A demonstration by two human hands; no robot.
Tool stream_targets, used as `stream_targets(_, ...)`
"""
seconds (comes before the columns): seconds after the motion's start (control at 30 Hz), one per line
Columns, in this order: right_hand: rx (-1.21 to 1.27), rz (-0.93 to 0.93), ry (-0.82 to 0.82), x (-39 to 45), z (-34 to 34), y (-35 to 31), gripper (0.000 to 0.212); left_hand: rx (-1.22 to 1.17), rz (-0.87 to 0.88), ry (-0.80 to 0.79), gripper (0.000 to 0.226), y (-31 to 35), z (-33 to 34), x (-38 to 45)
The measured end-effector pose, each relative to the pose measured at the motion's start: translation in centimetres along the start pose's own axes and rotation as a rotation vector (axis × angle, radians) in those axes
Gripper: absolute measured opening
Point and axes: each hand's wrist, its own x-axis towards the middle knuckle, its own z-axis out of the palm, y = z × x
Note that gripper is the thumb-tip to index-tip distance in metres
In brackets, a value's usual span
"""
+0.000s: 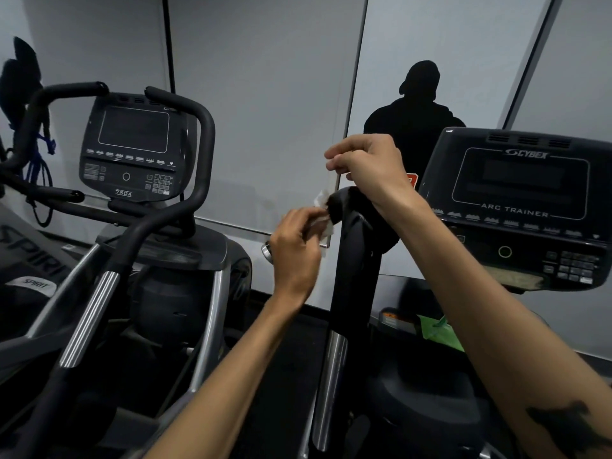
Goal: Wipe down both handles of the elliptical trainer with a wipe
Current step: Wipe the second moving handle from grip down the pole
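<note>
The white wipe (323, 215) sits crumpled against the top of the black handle (351, 260), just at the tips of the left hand (294, 250), whose curled fingers (309, 215) pinch it there. The right hand (367, 160) hovers above the handle top, fingers bent with thumb meeting forefinger; whether they pinch anything is unclear.

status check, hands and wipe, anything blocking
Left hand pinches wipe against top of black handle. Right hand raised above handle, fingertips pinched, contents unclear. Nothing blocking.
</note>
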Motion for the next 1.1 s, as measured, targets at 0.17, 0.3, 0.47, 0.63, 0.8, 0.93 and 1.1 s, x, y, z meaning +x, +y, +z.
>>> stream_targets(0.17,-0.007,0.02,0.016,-0.1,0.1,0.1,0.017,0.064,-0.058,0.094,0.011,0.9,1.2,1.1)
stream_targets(0.3,0.001,0.018,0.019,-0.1,0.1,0.0,0.017,0.214,0.272,-0.102,0.018,-1.0,0.2,-0.3)
stream_targets(0.47,-0.02,0.004,0.003,-0.2,0.2,0.1,0.016,0.425,0.634,-0.121,0.034,-1.8,-1.0,0.0)
stream_targets(0.63,-0.03,-0.013,0.003,-0.3,0.1,0.0,0.016,0.421,0.907,-0.266,0.021,-2.3,-1.3,1.4)
stream_targets(0.8,-0.012,-0.012,-0.001,-0.4,0.1,-0.1,0.016,0.599,0.749,-0.237,0.022,-4.1,-3.4,-0.7)
stream_targets(0.93,-0.009,-0.01,-0.003,-0.4,0.2,-0.2,0.016,0.462,0.748,-0.172,0.02,-1.1,-2.3,1.3)
stream_targets(1.1,-0.01,-0.025,-0.016,-0.5,0.1,-0.2,0.016,0.542,0.97,-0.253,0.037,-2.1,-2.4,1.9)
